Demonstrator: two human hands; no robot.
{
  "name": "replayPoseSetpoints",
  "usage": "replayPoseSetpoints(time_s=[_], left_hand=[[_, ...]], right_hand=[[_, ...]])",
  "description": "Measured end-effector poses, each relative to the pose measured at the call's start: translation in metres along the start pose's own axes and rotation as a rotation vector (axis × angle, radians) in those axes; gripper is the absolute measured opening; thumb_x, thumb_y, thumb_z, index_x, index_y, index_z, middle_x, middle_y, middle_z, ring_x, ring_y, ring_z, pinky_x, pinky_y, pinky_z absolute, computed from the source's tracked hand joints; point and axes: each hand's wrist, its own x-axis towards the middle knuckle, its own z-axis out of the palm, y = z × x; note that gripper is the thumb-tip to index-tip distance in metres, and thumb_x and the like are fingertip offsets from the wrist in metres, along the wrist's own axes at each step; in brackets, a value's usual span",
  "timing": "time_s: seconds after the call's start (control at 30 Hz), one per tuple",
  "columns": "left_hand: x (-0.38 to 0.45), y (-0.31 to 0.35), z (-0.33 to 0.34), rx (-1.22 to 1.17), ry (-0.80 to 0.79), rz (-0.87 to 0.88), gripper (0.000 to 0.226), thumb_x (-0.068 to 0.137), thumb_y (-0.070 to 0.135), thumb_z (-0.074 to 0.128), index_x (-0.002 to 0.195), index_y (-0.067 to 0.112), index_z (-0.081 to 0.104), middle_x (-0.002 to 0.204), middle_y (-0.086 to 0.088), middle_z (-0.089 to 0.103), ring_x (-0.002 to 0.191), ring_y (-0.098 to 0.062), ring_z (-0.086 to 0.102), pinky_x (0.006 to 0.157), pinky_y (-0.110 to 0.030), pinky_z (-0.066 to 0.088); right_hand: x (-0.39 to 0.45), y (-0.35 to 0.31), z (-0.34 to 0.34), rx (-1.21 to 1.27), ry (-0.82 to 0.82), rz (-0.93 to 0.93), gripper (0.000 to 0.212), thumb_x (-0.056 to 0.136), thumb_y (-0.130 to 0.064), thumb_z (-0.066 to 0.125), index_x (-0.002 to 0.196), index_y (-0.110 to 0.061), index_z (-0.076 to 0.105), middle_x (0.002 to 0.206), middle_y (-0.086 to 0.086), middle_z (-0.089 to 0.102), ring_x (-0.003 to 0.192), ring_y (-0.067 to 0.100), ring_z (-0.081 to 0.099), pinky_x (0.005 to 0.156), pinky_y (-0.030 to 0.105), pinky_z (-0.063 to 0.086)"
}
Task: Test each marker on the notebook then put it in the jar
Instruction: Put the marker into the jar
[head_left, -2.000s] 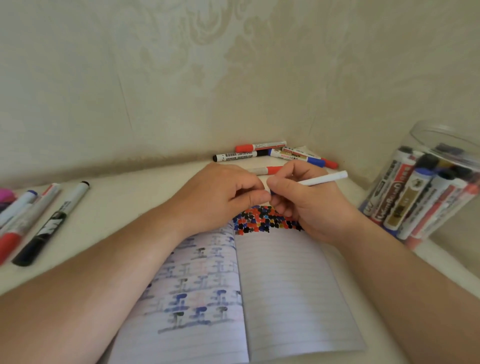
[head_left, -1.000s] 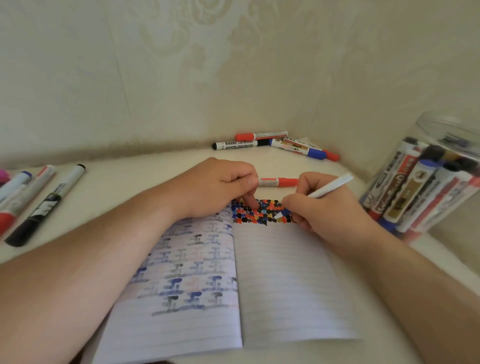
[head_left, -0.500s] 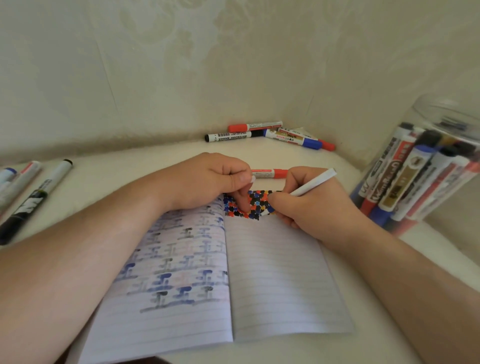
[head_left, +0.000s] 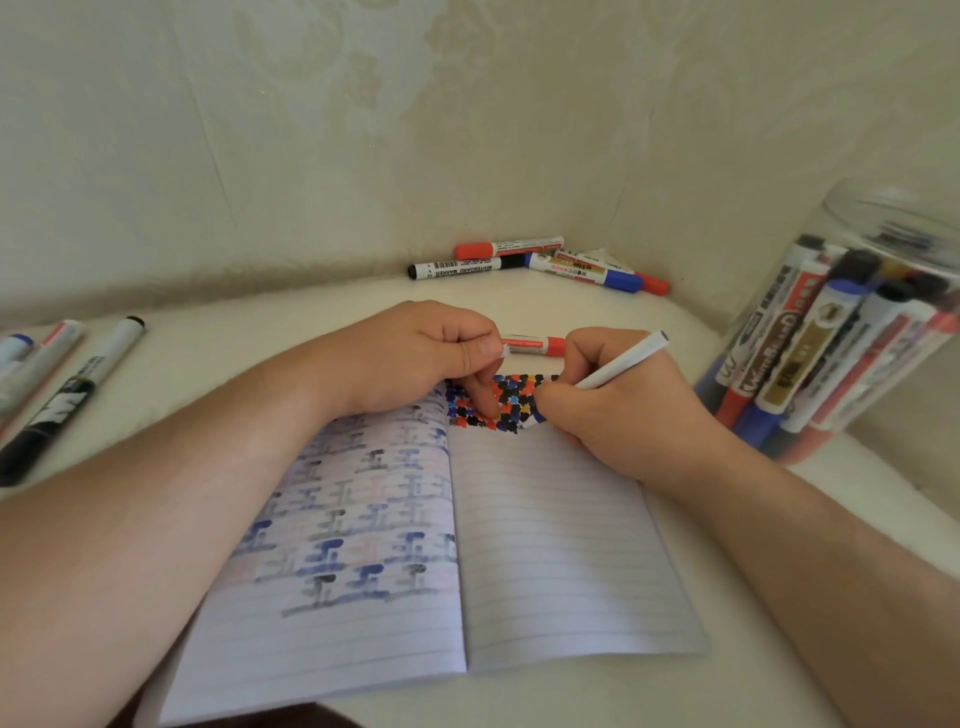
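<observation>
Since 0.5 s: little change; right hand (head_left: 618, 415) still grips marker (head_left: 621, 361), tip on notebook (head_left: 545, 545). Left hand (head_left: 415, 358) curled, finger pressing page. Jar (head_left: 852, 332) holds many markers, tilted.

Left hand (head_left: 415, 358) rests curled, one finger pointing down; right hand (head_left: 618, 410) pinches.

Black-capped marker (head_left: 457, 268) by the back wall: barrel printed "WHITEBOARD MARKER" beside a barcode, seen upside down. Marker in the clear jar (head_left: 763, 358): large lettering "WhiteBoard", remainder hidden. Black marker at far left (head_left: 70, 402): bold white logo, not legible. Print on the remaining markers: too small or blurred to read.
</observation>
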Motion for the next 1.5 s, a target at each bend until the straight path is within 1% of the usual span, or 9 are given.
replayPoseSetpoints(time_s=[0.07, 0.2, 0.47, 0.63, 0.9, 1.03, 1.13, 1.23, 1.5], left_hand=[[0.0, 0.0, 0.0, 0.004, -0.002, -0.002, 0.032, 0.108, 0.026, 0.049, 0.09, 0.005, 0.064, 0.087, -0.002, 0.08, 0.09, -0.014, 0.076, 0.089, -0.02, 0.051], [0.001, 0.0, 0.001, 0.006, -0.011, -0.007, 0.032, 0.108, 0.028, 0.049, 0.089, 0.007, 0.064, 0.087, -0.002, 0.08, 0.091, -0.015, 0.076, 0.093, -0.028, 0.05], [0.0, 0.0, 0.001, 0.006, -0.007, -0.009, 0.032, 0.108, 0.028, 0.049, 0.089, 0.007, 0.064, 0.087, -0.002, 0.08, 0.09, -0.015, 0.076, 0.09, -0.026, 0.05], [0.0, 0.001, 0.001, 0.013, -0.01, -0.005, 0.032, 0.108, 0.028, 0.05, 0.087, 0.008, 0.064, 0.088, -0.002, 0.08, 0.091, -0.015, 0.076, 0.095, -0.029, 0.051], [0.001, -0.001, 0.0, 0.027, -0.02, -0.002, 0.029, 0.107, 0.03, 0.052, 0.088, 0.013, 0.066, 0.089, 0.0, 0.08, 0.092, -0.014, 0.076, 0.095, -0.031, 0.051], [0.001, -0.001, 0.0, 0.06, -0.03, -0.007, 0.021, 0.104, 0.031, 0.058, 0.095, 0.02, 0.073, 0.091, 0.006, 0.08, 0.094, -0.01, 0.075, 0.097, -0.034, 0.051], [0.002, -0.001, 0.0, 0.059, -0.027, -0.019, 0.016, 0.102, 0.03, 0.062, 0.098, 0.023, 0.076, 0.09, 0.008, 0.08, 0.093, -0.006, 0.074, 0.094, -0.027, 0.051], [0.002, -0.001, 0.0, 0.076, -0.029, -0.026, 0.013, 0.1, 0.031, 0.063, 0.098, 0.03, 0.077, 0.089, 0.011, 0.08, 0.093, -0.001, 0.073, 0.091, -0.02, 0.048], [0.003, 0.0, 0.0, 0.09, -0.036, -0.01, 0.017, 0.102, 0.031, 0.06, 0.096, 0.034, 0.075, 0.091, 0.011, 0.08, 0.097, 0.0, 0.072, 0.1, -0.025, 0.049]], right_hand=[[0.0, 0.0, -0.001, -0.024, 0.007, 0.001, 0.029, 0.08, -0.009, 0.074, 0.065, -0.004, 0.05, 0.051, 0.001, 0.048, 0.048, 0.011, 0.039, 0.041, 0.022, 0.032], [-0.001, 0.001, -0.003, 0.065, 0.015, 0.025, 0.026, 0.082, -0.006, 0.071, 0.069, 0.001, 0.05, 0.062, 0.022, 0.063, 0.049, 0.015, 0.048, 0.043, 0.025, 0.035], [-0.001, 0.001, 0.0, 0.043, 0.0, 0.008, 0.027, 0.08, -0.004, 0.073, 0.065, 0.0, 0.05, 0.054, 0.018, 0.057, 0.045, 0.014, 0.043, 0.041, 0.022, 0.032], [0.001, 0.002, -0.003, 0.065, 0.009, 0.048, 0.027, 0.084, -0.007, 0.072, 0.067, -0.007, 0.051, 0.065, 0.022, 0.067, 0.049, 0.016, 0.052, 0.044, 0.025, 0.038], [0.0, 0.0, -0.005, 0.002, -0.037, 0.048, 0.026, 0.083, -0.009, 0.072, 0.065, -0.009, 0.053, 0.054, 0.009, 0.06, 0.047, 0.012, 0.048, 0.044, 0.025, 0.037], [0.002, -0.002, -0.01, 0.379, -0.002, 0.121, 0.035, 0.092, -0.004, 0.07, 0.064, -0.013, 0.052, 0.055, 0.01, 0.057, 0.046, 0.018, 0.047, 0.041, 0.025, 0.036], [0.002, -0.004, -0.012, 0.603, 0.005, 0.144, 0.04, 0.096, 0.0, 0.065, 0.063, -0.014, 0.048, 0.054, 0.009, 0.049, 0.045, 0.017, 0.04, 0.039, 0.023, 0.03], [0.004, -0.003, -0.011, 0.633, -0.012, 0.118, 0.042, 0.097, -0.002, 0.066, 0.06, -0.018, 0.05, 0.055, 0.008, 0.054, 0.045, 0.017, 0.039, 0.041, 0.025, 0.029], [0.006, 0.001, -0.009, 0.552, -0.025, 0.068, 0.032, 0.095, -0.013, 0.074, 0.067, -0.017, 0.058, 0.066, 0.012, 0.066, 0.049, 0.017, 0.045, 0.043, 0.024, 0.035]])
